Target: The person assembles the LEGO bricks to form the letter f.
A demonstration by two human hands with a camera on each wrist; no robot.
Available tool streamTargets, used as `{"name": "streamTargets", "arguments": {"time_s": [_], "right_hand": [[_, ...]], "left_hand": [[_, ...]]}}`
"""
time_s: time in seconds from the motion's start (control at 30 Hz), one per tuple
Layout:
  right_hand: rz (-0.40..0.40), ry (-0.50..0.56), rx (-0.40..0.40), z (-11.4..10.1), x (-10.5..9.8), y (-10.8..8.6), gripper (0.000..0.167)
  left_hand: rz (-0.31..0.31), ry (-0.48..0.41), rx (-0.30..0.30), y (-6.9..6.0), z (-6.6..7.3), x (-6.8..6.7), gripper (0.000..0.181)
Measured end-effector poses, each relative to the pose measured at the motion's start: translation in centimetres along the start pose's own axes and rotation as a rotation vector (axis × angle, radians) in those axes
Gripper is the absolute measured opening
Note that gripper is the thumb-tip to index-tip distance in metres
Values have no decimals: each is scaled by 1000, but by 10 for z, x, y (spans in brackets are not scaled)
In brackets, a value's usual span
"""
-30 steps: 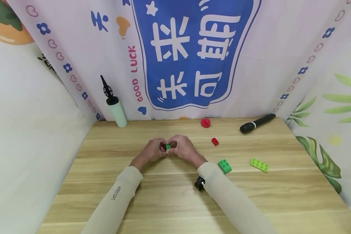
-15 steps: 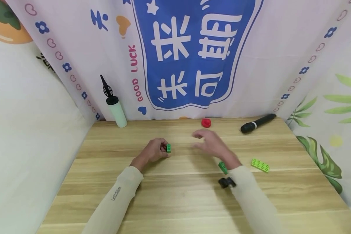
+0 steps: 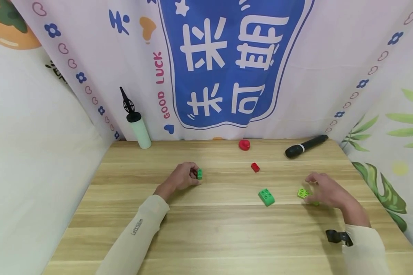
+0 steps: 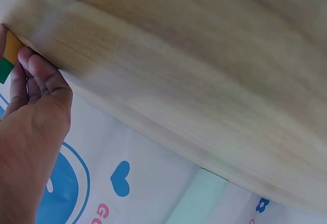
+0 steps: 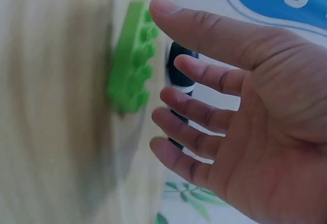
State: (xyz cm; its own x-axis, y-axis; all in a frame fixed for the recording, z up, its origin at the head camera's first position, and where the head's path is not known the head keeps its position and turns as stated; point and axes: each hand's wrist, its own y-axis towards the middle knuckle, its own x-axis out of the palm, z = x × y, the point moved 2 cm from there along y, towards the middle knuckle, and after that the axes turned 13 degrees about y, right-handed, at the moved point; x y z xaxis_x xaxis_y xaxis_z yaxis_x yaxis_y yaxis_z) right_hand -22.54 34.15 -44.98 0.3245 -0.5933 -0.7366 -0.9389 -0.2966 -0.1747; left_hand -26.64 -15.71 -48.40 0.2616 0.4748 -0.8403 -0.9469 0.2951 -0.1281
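My left hand [image 3: 184, 176] pinches a small block stack at mid-table; its green top [image 3: 199, 174] shows in the head view. In the left wrist view the stack has an orange part [image 4: 14, 47] beside the green, and the left hand [image 4: 38, 111] has its fingertips against it. My right hand [image 3: 327, 191] hovers over the lime-green brick [image 3: 303, 193] at the right, partly covering it. The right wrist view shows the right hand [image 5: 240, 91] with fingers spread and the lime brick [image 5: 130, 60] just beyond the fingertips, not gripped.
A green brick [image 3: 266, 197] and a small red brick [image 3: 255, 167] lie between the hands. Along the back stand or lie a mint pump [image 3: 141, 133], a red rubber-duck-like toy [image 3: 244, 144] and a black microphone [image 3: 306, 146]. A printed cloth [image 3: 206, 76] hangs behind the table [image 3: 206, 236].
My right hand has let go of the block stack and moved right, past the red and green bricks, to the lime brick. The left hand still holds the stack in nearly the same place.
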Motion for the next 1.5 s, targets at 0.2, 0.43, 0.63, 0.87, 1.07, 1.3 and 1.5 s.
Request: {"name": "streamTargets", "arguments": {"time_s": [0.2, 0.43, 0.63, 0.87, 1.07, 1.3, 1.5], "right_hand": [[-16, 25, -16, 11, 3, -1, 46], [-8, 10, 3, 10, 5, 0, 34], [25, 2, -7, 0, 6, 8, 35], [125, 63, -135, -55, 19, 38, 36], [137, 147, -285, -121, 49, 74, 38], [71, 198, -389, -188, 90, 106, 39], [3, 188, -421, -218, 123, 123, 34]], "left_hand": [[4, -9, 21, 0, -1, 2, 30], [11, -16, 17, -1, -2, 4, 31], [16, -11, 24, -3, -2, 1, 31], [30, -10, 29, -4, -7, 2, 31], [28, -7, 32, -4, -8, 3, 29], [23, 1, 14, -3, -4, 2, 28], [21, -8, 33, -1, -2, 2, 26]]}}
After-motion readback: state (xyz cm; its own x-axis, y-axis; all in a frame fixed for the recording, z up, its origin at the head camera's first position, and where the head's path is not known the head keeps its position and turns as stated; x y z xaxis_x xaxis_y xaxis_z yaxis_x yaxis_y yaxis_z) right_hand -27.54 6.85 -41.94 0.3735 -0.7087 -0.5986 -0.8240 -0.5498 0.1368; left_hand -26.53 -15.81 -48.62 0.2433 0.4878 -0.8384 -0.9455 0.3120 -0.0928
